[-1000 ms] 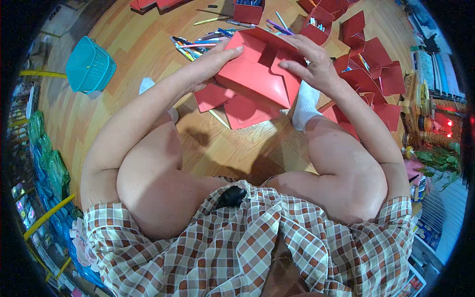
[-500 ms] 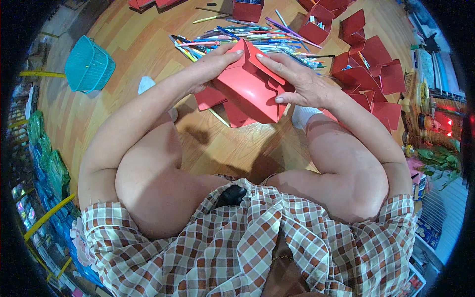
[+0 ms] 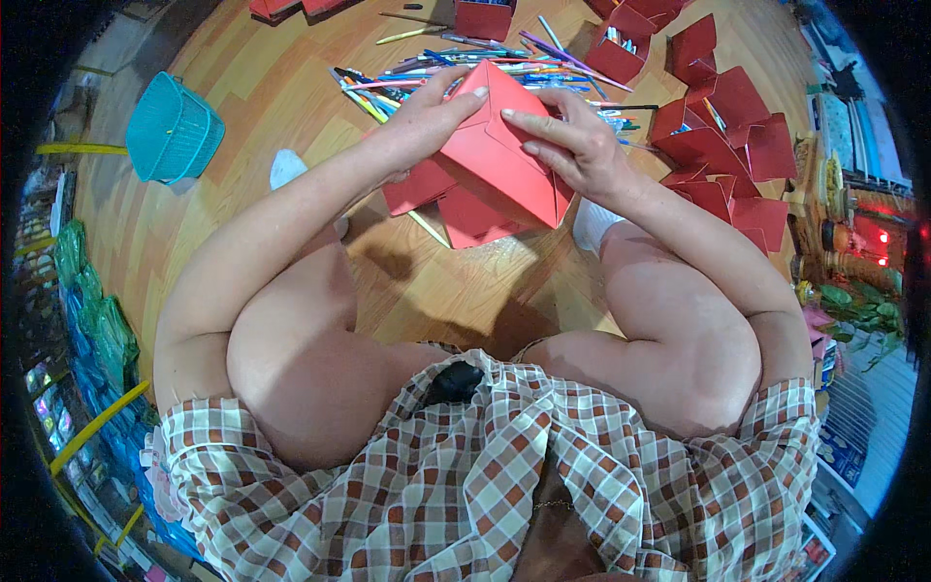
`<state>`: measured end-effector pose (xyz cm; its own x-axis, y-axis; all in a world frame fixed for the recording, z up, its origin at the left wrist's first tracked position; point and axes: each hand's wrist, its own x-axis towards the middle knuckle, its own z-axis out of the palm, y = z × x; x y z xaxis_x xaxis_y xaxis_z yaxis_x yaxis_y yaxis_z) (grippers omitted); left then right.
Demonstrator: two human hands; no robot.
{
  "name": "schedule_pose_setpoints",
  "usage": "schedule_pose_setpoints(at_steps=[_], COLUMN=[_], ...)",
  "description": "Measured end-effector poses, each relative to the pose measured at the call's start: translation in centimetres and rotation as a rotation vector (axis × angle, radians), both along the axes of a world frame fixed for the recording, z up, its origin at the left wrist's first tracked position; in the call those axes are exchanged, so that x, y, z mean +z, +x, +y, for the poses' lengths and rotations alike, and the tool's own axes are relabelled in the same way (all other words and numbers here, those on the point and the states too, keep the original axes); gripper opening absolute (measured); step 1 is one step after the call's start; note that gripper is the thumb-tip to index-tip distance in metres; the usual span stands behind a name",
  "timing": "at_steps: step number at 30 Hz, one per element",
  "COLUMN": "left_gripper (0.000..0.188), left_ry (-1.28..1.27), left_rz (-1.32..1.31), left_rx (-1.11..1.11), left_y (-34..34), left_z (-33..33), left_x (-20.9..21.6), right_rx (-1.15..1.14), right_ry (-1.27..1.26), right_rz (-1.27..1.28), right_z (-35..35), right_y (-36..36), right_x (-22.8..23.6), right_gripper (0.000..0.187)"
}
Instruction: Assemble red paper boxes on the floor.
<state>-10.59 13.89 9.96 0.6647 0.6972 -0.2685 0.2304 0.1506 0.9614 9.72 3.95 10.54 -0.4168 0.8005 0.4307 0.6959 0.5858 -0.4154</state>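
Note:
Between my hands, above the floor, is a red folded paper box (image 3: 509, 160), tilted with one corner pointing away from me. My left hand (image 3: 436, 114) grips its left side, the thumb lying on the upper face. On the right, my right hand (image 3: 580, 145) holds the other side, with its fingers pressed on the flap edge near the top. The box's underside and the fingers beneath it are hidden. Below it lie flat red paper pieces (image 3: 475, 221). Just beyond, a heap of pens and pencils (image 3: 524, 70) spreads over the wooden floor (image 3: 427, 291).
Several open red boxes (image 3: 722, 126) stand at the right, one small red box (image 3: 621, 44) holding pens. Another red box (image 3: 485, 17) is at the far side. A turquoise basket (image 3: 175, 129) stands at the left. Green plastic bags (image 3: 92, 291) lie along the left edge.
The box has turned slightly and its right side flap now lies flatter. My right hand has shifted up and inward, its thumb moving from the near side toward the upper edge.

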Motion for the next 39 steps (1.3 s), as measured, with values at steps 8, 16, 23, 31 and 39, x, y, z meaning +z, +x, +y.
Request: schedule_pose_setpoints(at_steps=[8, 16, 23, 31, 39], left_gripper=[0.075, 0.09, 0.095, 0.096, 0.112], left_ry=[0.153, 0.432, 0.582, 0.433, 0.399], left_rz=[0.067, 0.062, 0.096, 0.123, 0.144], left_rx=[-0.026, -0.202, -0.107, 0.191, 0.306], left_y=[0.5, -0.5, 0.4, 1.4, 1.9], left_z=[-0.1, 0.5, 0.8, 0.3, 0.4], left_x=[0.0, 0.8, -2.0, -4.0, -5.5], right_rx=[-0.219, -0.283, -0.34, -0.383, -0.449], right_ry=[-0.26, -0.541, -0.511, -0.518, -0.495], right_rz=[0.15, 0.304, 0.314, 0.328, 0.285], right_z=[0.0, -0.1, 0.9, 2.2, 2.5], right_y=[-0.4, -0.5, -0.2, 0.0, -0.4], right_x=[-0.2, -0.7, -3.3, -4.6, -4.2], right_gripper=[0.075, 0.077, 0.081, 0.075, 0.074])
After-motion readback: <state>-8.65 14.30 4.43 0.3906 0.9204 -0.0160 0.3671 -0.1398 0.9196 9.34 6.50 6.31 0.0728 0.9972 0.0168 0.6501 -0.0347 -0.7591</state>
